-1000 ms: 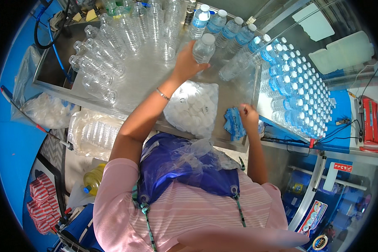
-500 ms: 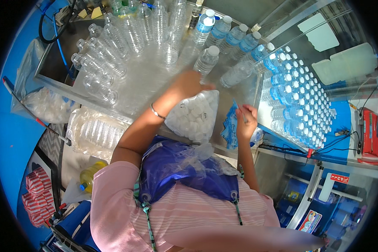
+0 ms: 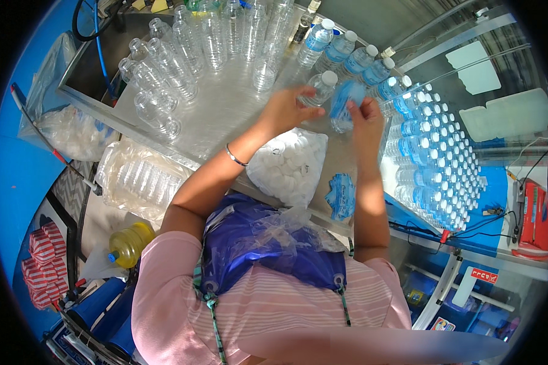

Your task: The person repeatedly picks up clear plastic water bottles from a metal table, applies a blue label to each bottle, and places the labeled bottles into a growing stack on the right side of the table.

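My left hand is at the near side of a capped clear bottle without a label, thumb and fingers apart. Whether the fingertips touch that bottle is unclear. Just to its right, my right hand pinches a blue plastic label, blurred by motion. Behind this label, a clear bottle is mostly hidden. Below the hands lies a stack of blue labels on the steel table. Beside the stack sits a clear bag of white caps.
Several uncapped bottles stand at the far left of the table. Capped, labelled bottles line the back. Many more fill the bench on the right. A bag of bottles and a yellow jug are at lower left.
My right hand has moved up and away from the label stack with one label, over to the bottles. My left hand has shifted toward the capped bottle. The whole view has shifted slightly.
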Demonstrator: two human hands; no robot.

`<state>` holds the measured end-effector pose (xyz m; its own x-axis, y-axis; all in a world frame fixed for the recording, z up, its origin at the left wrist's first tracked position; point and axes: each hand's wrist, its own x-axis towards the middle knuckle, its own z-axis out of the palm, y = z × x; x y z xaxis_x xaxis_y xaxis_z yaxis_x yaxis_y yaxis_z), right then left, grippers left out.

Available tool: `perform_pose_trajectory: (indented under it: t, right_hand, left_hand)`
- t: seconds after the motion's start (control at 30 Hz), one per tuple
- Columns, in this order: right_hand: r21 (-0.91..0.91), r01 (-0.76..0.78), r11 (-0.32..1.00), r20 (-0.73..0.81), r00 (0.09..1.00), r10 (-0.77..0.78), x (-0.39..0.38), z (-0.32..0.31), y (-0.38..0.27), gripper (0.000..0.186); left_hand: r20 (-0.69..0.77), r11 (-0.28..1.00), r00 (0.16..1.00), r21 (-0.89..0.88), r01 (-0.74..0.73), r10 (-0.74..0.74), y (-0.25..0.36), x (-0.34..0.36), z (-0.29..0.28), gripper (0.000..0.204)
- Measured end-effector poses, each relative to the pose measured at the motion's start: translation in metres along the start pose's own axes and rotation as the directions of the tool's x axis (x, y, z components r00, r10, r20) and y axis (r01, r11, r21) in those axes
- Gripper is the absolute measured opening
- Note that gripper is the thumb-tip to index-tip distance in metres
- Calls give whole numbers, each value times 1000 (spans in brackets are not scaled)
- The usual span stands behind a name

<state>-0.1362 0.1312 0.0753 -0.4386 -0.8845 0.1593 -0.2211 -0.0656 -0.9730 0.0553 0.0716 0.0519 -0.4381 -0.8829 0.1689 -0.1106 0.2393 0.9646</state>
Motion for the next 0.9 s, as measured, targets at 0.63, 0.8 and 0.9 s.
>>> perform_pose_trajectory:
  t: [0.63,0.8,0.9]
  right_hand:
    - [-590,515,622,412,855,-316,54,37,-23,32]
    - [-613,485,623,358,874,-329,37,30,-21,34]
    - [-549,331,768,167,943,-287,12,-7,-38,23]
  left_hand:
    - [-33,982,987,106,-156,160,-65,44,26,94]
    - [-49,960,970,165,-226,237,-37,30,20,90]
    - [-143,839,864,358,-410,484,-9,-9,-6,79]
